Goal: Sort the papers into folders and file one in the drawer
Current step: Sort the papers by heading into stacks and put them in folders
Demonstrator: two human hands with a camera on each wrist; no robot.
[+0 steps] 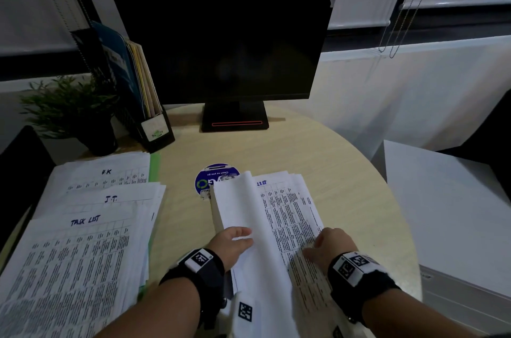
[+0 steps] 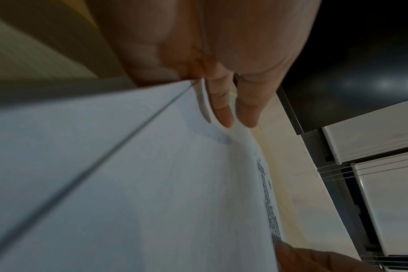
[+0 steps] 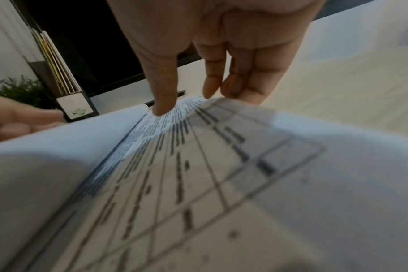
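A stack of printed papers (image 1: 287, 207) lies in the middle of the round table (image 1: 345, 160). My left hand (image 1: 235, 241) holds several turned-over sheets (image 1: 237, 199), blank backs up, with a sheet edge between its fingers (image 2: 223, 110). My right hand (image 1: 329, 246) pinches the near part of the top printed sheet (image 3: 198, 184), thumb (image 3: 163, 103) on its face and fingers behind its edge. That sheet is lifted and blurred. At the left lie three sorted piles headed "H.K" (image 1: 105, 172), "J.T." (image 1: 110, 199) and "TASK LIST" (image 1: 83, 254), on a green folder (image 1: 154, 169).
A dark monitor (image 1: 221, 44) stands at the back of the table. A black file holder (image 1: 154, 127) with upright folders and a potted plant (image 1: 69, 108) are at the back left. A round blue sticker (image 1: 204, 177) shows behind the stack. A white cabinet (image 1: 442, 213) stands at the right.
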